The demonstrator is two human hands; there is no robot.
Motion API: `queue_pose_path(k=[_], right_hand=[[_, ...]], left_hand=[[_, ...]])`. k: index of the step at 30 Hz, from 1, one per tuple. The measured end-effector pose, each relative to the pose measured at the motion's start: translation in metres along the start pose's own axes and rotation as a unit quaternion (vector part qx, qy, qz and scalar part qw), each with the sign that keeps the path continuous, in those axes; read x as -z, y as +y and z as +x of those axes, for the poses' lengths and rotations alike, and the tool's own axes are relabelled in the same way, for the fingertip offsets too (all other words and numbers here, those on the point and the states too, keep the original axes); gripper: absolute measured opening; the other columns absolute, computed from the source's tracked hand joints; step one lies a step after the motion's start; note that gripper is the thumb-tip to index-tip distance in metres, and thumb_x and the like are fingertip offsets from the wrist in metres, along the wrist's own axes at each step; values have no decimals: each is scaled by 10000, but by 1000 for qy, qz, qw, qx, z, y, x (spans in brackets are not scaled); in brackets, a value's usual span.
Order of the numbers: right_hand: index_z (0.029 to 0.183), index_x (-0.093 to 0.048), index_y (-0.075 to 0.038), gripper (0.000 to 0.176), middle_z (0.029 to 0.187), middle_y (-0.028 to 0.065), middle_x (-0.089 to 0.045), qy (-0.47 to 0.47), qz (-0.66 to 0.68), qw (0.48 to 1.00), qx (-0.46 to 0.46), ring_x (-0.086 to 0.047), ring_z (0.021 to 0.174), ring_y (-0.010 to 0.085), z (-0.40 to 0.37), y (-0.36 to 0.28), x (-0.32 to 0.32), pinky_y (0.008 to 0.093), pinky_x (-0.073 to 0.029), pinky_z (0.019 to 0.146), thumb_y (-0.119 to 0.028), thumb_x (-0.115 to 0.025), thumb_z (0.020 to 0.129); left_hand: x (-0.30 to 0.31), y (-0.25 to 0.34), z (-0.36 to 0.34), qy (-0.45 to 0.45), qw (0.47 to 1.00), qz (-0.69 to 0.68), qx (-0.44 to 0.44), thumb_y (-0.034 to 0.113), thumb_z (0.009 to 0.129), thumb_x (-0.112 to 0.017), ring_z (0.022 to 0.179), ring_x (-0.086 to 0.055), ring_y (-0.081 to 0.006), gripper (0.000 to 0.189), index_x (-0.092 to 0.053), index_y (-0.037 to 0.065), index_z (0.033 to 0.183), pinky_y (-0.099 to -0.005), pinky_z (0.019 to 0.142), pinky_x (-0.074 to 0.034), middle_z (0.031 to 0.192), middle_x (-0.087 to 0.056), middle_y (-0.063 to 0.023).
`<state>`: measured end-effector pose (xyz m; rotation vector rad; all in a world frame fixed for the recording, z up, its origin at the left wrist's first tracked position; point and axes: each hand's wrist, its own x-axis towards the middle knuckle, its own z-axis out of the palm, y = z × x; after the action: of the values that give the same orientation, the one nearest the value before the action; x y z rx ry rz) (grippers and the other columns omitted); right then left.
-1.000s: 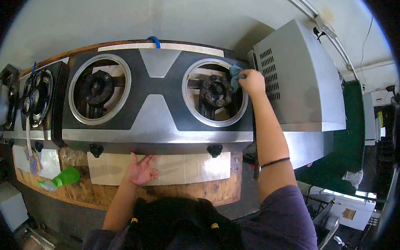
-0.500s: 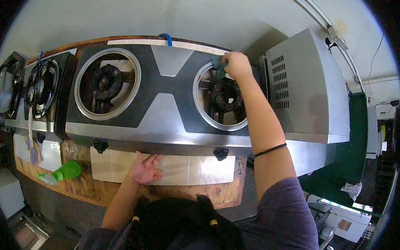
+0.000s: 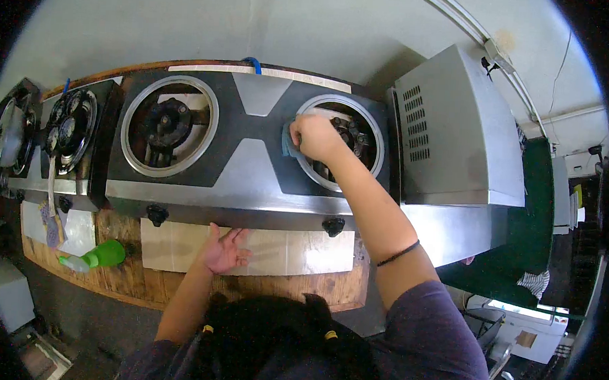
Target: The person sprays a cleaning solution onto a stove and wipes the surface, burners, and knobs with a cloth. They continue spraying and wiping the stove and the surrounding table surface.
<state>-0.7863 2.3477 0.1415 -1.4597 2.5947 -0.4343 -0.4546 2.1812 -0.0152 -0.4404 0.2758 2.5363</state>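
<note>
My right hand (image 3: 315, 137) is closed on a blue-green cloth (image 3: 289, 142), pressed against the left side of the right burner ring (image 3: 380, 135) of a two-burner gas stove (image 3: 251, 171). My left hand (image 3: 226, 250) is palm up with its fingers apart, at the stove's lower front edge, above a beige tile strip (image 3: 302, 253). Nothing lies in it. To the left is the other burner ring (image 3: 215, 125), with a dark burner inside. Two black knobs (image 3: 156, 215) sit on the stove's front.
A grey metal box (image 3: 456, 135) with vents stands right of the stove. A green spray bottle (image 3: 108, 253) lies on the wooden table (image 3: 124, 284) at the left front. Further left is another stove (image 3: 99, 137) with utensils and a pan (image 3: 9, 136).
My right hand and the cloth have moved from the top of the right burner ring down and left to its left side. My left hand has hardly moved.
</note>
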Motion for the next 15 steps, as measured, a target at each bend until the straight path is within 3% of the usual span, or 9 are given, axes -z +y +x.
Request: queue_pose_path(k=[5, 11, 14, 15], right_hand=[[569, -549, -78, 71, 684, 130, -584, -70, 40, 995, 49, -598, 718, 329, -35, -19, 12, 400, -478, 639, -20, -586, 585], [568, -496, -50, 92, 621, 143, -536, -150, 81, 978, 122, -562, 635, 346, -83, -10, 33, 414, -419, 565, 1, -572, 581], [574, -444, -38, 132, 605, 132, -508, -137, 99, 985, 18, -542, 640, 332, -114, -19, 84, 391, -403, 556, 41, -548, 558], [583, -432, -34, 146, 624, 121, -520, -112, 116, 987, -13, -540, 652, 317, -126, -14, 95, 372, -409, 571, 57, -542, 547]], left_hand=[[6, 0, 1, 6, 1000, -2, 0, 806, 762, -197, 968, -581, -312, 926, -257, 159, 1422, -443, 757, -439, 1427, -337, 65], [-6, 3, -1, 38, 998, 49, 6, 819, 750, -171, 1003, -553, -305, 954, -175, 174, 1453, -437, 789, -431, 1513, -194, 88], [-9, 2, 1, 96, 993, 65, 12, 830, 738, -153, 1044, -532, -293, 968, -105, 198, 1471, -428, 809, -427, 1525, -149, 100], [-9, 2, 1, 75, 995, 68, 10, 832, 735, -147, 1051, -527, -292, 973, -83, 201, 1473, -426, 814, -426, 1526, -145, 102]])
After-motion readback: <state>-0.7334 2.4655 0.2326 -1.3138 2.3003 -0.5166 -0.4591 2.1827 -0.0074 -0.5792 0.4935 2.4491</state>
